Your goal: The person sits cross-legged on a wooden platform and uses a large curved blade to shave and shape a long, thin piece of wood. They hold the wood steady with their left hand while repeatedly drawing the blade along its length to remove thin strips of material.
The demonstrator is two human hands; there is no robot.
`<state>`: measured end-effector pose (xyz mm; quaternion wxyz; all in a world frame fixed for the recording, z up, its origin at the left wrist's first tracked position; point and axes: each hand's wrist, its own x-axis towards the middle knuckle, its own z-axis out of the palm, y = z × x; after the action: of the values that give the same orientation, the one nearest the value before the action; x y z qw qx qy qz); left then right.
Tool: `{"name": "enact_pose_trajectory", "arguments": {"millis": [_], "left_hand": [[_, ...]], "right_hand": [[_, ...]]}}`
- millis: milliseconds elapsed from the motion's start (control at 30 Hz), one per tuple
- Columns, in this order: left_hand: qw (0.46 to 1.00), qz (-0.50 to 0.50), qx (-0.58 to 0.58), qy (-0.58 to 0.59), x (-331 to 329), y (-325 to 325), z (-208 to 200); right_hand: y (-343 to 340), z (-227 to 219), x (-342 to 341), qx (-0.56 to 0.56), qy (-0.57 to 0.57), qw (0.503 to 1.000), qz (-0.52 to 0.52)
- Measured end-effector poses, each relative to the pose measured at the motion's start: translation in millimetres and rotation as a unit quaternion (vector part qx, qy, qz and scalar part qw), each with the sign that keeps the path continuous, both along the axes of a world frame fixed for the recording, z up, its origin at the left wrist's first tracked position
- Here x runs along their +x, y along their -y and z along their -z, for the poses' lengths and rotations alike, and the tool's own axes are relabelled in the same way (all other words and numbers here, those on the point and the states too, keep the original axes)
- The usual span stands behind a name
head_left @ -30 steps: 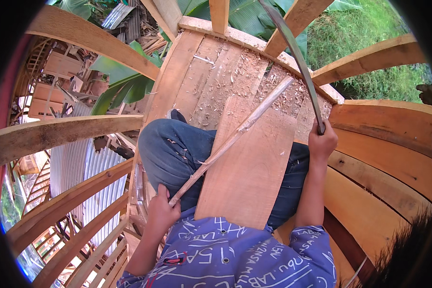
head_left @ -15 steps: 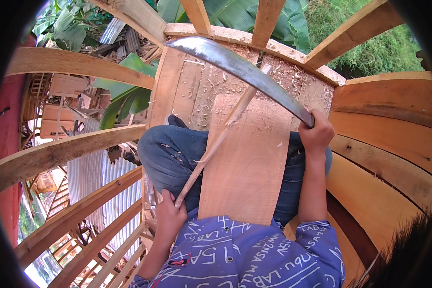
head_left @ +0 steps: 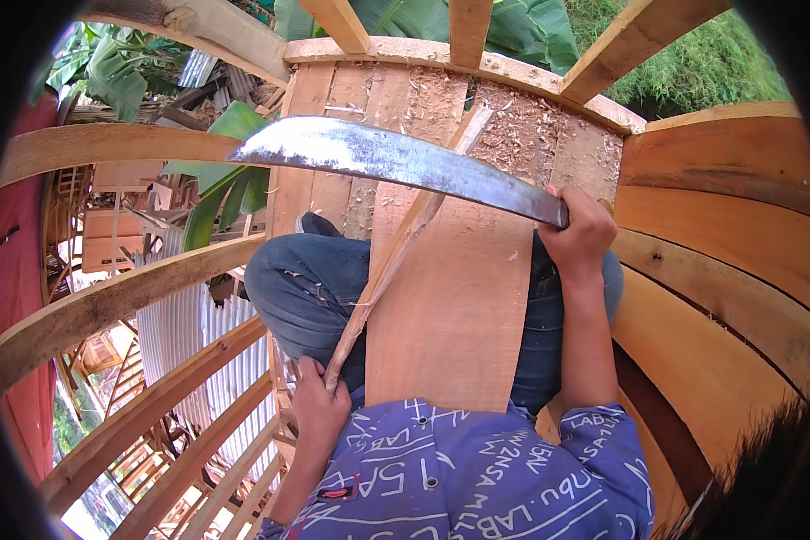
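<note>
My left hand (head_left: 322, 402) is closed round the near end of a long wooden stick (head_left: 396, 256), which slants up and away to the right. Beneath the stick, a broad wooden board (head_left: 445, 315) lies across my lap. My right hand (head_left: 580, 232) grips a machete (head_left: 369, 157) at its handle end, most of the handle being hidden in the fist. The long, slightly curved blade points left and crosses above the stick near its far part. Whether blade and stick touch, I cannot tell.
Wood shavings (head_left: 522, 117) litter the plank floor ahead of me. Wooden rails (head_left: 135, 261) run along the left, with corrugated sheets (head_left: 198, 351) beyond. On the right stands a plank wall (head_left: 720, 243). My bent knees (head_left: 306, 279) flank the board.
The machete has swung lower and nearer to me, its blade now lying flatter and its tip further left. My right hand has shifted slightly left; the left hand keeps hold of the stick.
</note>
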<state>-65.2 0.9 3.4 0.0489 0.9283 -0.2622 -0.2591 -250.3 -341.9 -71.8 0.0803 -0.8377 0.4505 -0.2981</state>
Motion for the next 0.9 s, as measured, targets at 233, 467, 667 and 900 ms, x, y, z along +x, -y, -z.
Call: {"name": "enact_pose_trajectory", "arguments": {"millis": [233, 467, 667, 900], "left_hand": [[1.0, 0.0, -0.004, -0.006, 2.4, -5.8, 8.3], [1.0, 0.008, 0.014, 0.006, -1.5, 8.3, 0.5], [0.999, -0.006, 0.036, -0.007, -2.0, 9.8, -0.2], [0.999, -0.004, 0.034, 0.003, -2.1, 8.3, 3.5]], "right_hand": [[-4.6, -8.9, 12.6, -0.004, 0.029, 0.997, -0.077], [1.5, 1.5, 2.6, 0.017, 0.002, 1.0, 0.001], [-4.0, -2.7, 12.7, 0.009, 0.009, 0.997, -0.078], [1.1, 3.2, 5.0, 0.028, -0.009, 1.0, 0.003]]}}
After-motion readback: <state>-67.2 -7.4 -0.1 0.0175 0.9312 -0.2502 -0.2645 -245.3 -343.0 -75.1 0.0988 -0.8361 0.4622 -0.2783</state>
